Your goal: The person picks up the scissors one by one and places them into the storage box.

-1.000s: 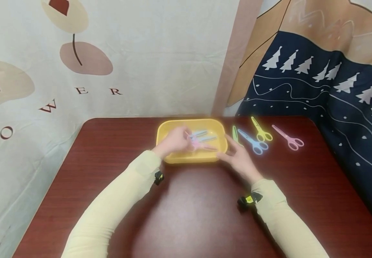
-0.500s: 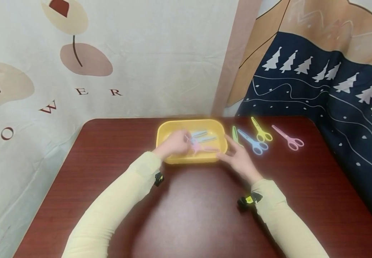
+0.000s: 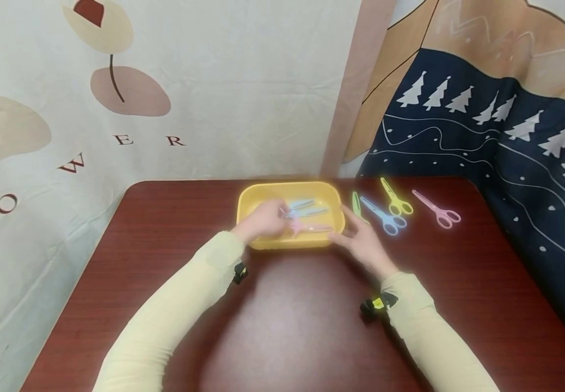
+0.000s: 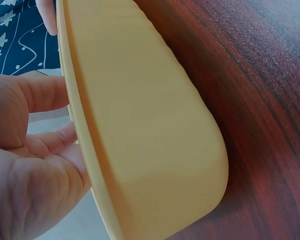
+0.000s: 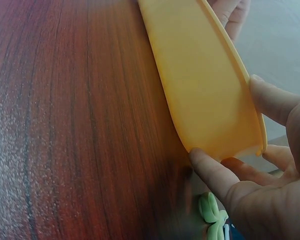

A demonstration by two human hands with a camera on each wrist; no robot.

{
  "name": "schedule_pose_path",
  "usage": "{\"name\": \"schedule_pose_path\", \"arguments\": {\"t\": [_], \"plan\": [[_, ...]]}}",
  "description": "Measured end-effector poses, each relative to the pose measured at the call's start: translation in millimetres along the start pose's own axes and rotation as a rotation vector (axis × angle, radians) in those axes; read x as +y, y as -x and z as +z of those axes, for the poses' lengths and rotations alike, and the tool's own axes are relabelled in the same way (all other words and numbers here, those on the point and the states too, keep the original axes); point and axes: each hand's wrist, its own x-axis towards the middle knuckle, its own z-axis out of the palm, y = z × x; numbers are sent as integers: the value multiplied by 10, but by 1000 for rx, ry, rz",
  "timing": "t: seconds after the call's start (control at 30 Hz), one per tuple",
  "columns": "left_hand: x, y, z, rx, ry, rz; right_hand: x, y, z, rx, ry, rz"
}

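A yellow plastic tray [image 3: 289, 244] stands at the back of the table. Inside it lie light blue scissors [image 3: 314, 213], their blades towards the right, and pink scissors [image 3: 317, 228] in front of them. My left hand [image 3: 265, 219] reaches into the tray with its fingertips at the handles; in the left wrist view the tray wall [image 4: 155, 110] hides the fingertips, so I cannot tell whether they grip a handle. My right hand [image 3: 366, 245] holds the tray's near right corner. Its thumb [image 5: 275, 100] touches the rim and its fingers spread round the end wall.
Right of the tray lie green scissors [image 3: 356, 206], blue scissors [image 3: 385, 218], yellow scissors [image 3: 397, 200] and another pink pair [image 3: 440, 212]. The reddish-brown table [image 3: 282, 326] runs back to a pale printed curtain [image 3: 243, 109]. A dark blue cloth [image 3: 532, 179] hangs at the right.
The pink scissors in the tray have shifted slightly towards the near side, and my left hand has dropped a little with them. My right hand has stayed at the tray corner.
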Motion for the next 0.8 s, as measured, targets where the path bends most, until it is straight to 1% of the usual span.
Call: {"name": "schedule_pose_path", "arguments": {"t": [0.33,0.53,0.67,0.8], "plan": [[-4,37,-66,8,-29,17,-12,1,9,-6,8,8],[-22,70,-116,28,-34,56,5,-3,5,-5,4,5],[-40,115,-144,43,-36,71,4,-1,1,-4,4,5],[-69,182,-173,63,-11,79,-6,2,2,-6,1,6]]}}
